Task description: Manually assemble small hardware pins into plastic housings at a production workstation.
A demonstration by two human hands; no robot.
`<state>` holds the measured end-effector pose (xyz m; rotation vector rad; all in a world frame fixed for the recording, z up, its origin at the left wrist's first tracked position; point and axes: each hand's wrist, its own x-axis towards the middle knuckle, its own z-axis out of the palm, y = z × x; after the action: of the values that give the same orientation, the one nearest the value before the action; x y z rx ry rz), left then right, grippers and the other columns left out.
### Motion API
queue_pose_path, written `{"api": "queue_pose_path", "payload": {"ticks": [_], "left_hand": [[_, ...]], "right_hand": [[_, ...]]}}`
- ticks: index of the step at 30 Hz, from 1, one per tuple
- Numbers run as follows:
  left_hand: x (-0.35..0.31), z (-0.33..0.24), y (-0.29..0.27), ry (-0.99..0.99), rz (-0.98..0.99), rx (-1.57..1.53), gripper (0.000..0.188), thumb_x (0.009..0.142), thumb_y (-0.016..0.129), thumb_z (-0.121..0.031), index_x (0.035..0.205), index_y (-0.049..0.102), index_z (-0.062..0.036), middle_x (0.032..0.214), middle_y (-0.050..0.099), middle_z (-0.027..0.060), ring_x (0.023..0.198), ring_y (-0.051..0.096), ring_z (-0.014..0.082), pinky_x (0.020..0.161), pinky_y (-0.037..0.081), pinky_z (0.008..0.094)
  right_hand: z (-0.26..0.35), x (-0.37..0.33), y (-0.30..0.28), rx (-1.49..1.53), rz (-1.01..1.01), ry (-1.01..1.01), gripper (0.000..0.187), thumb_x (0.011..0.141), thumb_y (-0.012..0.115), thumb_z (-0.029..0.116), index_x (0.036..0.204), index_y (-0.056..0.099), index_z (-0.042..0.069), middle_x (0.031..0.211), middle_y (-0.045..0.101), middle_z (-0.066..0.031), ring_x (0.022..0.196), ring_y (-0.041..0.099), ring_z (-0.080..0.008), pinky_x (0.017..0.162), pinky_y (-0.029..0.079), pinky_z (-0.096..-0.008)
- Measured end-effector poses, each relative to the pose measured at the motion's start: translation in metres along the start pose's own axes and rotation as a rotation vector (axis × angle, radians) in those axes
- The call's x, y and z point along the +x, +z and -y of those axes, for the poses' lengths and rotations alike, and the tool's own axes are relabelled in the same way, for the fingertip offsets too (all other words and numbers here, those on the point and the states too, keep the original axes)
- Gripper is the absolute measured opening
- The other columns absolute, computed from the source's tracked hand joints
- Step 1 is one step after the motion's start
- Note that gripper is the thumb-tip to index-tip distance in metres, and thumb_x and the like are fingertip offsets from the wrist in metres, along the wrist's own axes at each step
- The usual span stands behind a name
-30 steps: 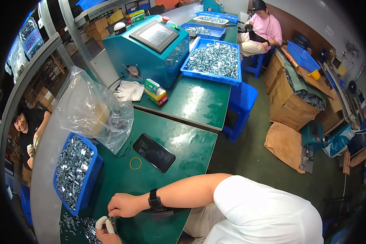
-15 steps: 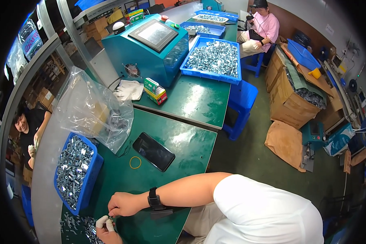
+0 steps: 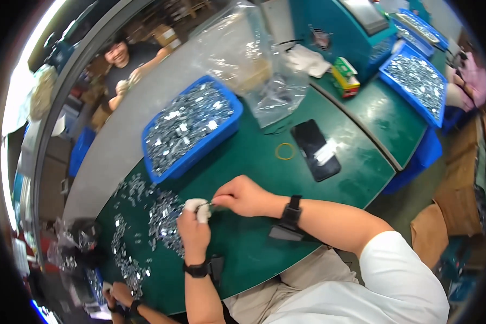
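Note:
My left hand (image 3: 194,229), with white covers on its thumb and a finger, is closed in a pinch over the green table (image 3: 254,251). Close by on its right, my right hand (image 3: 245,197) pinches too, its fingertips almost meeting the left ones. A small thin piece seems to lie between them, too tiny to name. Beside the left hand spreads a heap of small shiny metal parts (image 3: 164,222). Beyond it stands a blue bin (image 3: 213,144) full of similar parts.
A black phone (image 3: 310,146) and a yellow rubber band (image 3: 284,152) lie on the table. Farther off are a clear plastic bag (image 3: 281,100), a small box (image 3: 344,78), a teal machine (image 3: 329,16) and a blue tray (image 3: 434,116). Another person's hands (image 3: 121,294) work at lower left.
The view has swung left, bringing the loose parts and another person's hands into sight. My hands stay close together, both still pinching.

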<state>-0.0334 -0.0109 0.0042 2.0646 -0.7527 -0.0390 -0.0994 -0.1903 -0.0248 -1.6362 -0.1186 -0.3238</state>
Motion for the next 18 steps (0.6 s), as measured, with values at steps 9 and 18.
{"api": "queue_pose_path", "payload": {"ticks": [9,18], "left_hand": [[0.002,0.011,-0.012,0.002,0.1,0.133,0.021,0.101,0.055,-0.02,0.091,0.062,-0.003,0.067,0.058,0.0018,0.057,0.052,0.0107,0.052,0.04,0.028],[0.059,-0.019,-0.03,0.07,-0.269,-0.054,0.011,0.095,0.065,-0.011,0.098,0.067,-0.001,0.081,0.062,0.0026,0.071,0.057,0.0103,0.066,0.048,0.0259]], "right_hand": [[0.002,0.002,0.002,-0.012,-0.01,-0.03,0.016,0.09,0.067,0.015,0.088,0.074,0.0,0.073,0.07,-0.0121,0.062,0.063,-0.0191,0.06,0.05,-0.0335],[0.005,0.005,-0.002,0.018,-0.077,0.146,0.017,0.094,0.066,0.015,0.098,0.071,0.0,0.07,0.061,-0.0017,0.063,0.05,-0.0077,0.058,0.044,-0.0272]]}}
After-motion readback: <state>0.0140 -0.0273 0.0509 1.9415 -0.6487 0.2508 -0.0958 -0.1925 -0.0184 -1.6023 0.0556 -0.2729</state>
